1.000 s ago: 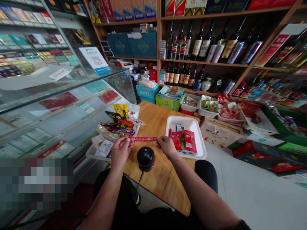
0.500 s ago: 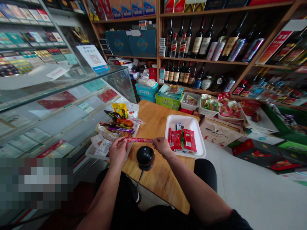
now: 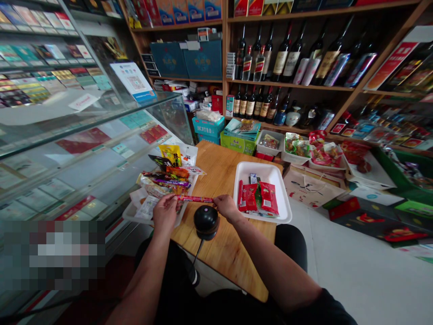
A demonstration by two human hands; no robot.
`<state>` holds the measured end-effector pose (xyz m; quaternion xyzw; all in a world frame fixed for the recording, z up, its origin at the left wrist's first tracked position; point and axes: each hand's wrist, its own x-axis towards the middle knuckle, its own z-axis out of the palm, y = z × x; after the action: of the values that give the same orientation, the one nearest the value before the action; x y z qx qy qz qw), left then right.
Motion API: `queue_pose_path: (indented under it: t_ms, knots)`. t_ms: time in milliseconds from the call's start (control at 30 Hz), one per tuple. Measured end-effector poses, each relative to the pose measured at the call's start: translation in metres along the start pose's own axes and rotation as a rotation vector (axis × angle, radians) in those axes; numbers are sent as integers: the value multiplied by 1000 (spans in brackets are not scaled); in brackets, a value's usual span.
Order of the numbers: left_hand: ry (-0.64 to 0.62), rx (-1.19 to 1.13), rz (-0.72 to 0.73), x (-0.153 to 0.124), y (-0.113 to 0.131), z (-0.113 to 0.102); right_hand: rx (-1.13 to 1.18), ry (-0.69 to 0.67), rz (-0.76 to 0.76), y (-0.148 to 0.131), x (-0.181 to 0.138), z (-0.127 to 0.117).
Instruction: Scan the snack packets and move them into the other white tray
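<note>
A thin red snack stick in a wrapper (image 3: 195, 199) is stretched level between my two hands. My left hand (image 3: 165, 211) pinches its left end, and my right hand (image 3: 224, 206) pinches the right end. Just below the stick stands a round black scanner (image 3: 206, 220) on a short base, with a cable running down. Under and behind my left hand is a white tray (image 3: 130, 215) heaped with snack packets (image 3: 169, 174). To the right of my right hand, another white tray (image 3: 287, 205) holds red packets (image 3: 269, 198) and a few darker ones.
The wooden table (image 3: 216, 158) carries both trays. A glass display counter (image 3: 101, 149) runs along the left. Behind are shelves of bottles (image 3: 291, 58), a green box (image 3: 238, 142) and bins of snacks (image 3: 297, 149). A paper bag (image 3: 313, 187) stands at the right.
The view has shifted slightly. Both hands keep the stick level above the scanner, and its top light now looks pinkish instead of bluish-white.
</note>
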<state>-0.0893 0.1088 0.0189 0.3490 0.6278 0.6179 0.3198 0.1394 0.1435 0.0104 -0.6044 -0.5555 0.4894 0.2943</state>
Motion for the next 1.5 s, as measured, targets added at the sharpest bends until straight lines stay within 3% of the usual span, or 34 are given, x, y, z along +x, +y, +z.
queue_pose_path:
  t_ms: [267, 467, 767, 1000, 1133, 1300, 1500]
  knots:
    - [-34, -26, 30, -8, 18, 5, -4, 51, -103, -7, -5, -11]
    - [-113, -95, 67, -15, 33, 27, 48, 125, -158, -11, -31, -35]
    - [-289, -132, 116, -44, 59, 102, -41, 281, -194, 11, -78, -75]
    - [-647, -201, 95, -89, 73, 165, 10, 369, -126, 29, -99, -91]
    - [-736, -148, 101, -111, 68, 185, 53, 403, -126, 35, -100, -100]
    - [-766, -50, 127, -133, 52, 186, 92, 394, -137, 40, -100, -106]
    - [-709, 41, 223, -146, 65, 155, 98, 395, -152, 39, -102, -98]
